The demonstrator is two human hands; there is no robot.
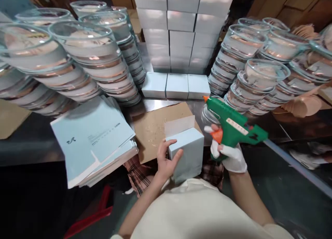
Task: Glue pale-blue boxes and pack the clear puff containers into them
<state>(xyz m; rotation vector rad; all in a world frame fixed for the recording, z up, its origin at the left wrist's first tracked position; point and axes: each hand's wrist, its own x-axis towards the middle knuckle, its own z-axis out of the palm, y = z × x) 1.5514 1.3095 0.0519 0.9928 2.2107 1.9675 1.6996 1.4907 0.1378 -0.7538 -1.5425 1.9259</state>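
My left hand (166,160) grips the left side of a pale blue box (188,152), fingers over its top edge and thumb on the near face. One flap (180,125) of the box stands up at its far side. In my right hand (230,156), which wears a white glove with some fingertips bare, is a green glue gun (230,123) with an orange nozzle and trigger. A long translucent glue stick (295,164) sticks out of its back. The nozzle points up and left, apart from the box. Beneath the box's far side lies a brown cardboard sheet (150,128).
Flat printed blue cartons (95,135) are piled at the left. Stacks of clear round containers (90,56) rise at the left, with more round containers (243,42) at the right. Three white boxes (176,86) sit before a tall wall of boxes (181,25). A red bar (88,220) shows low left.
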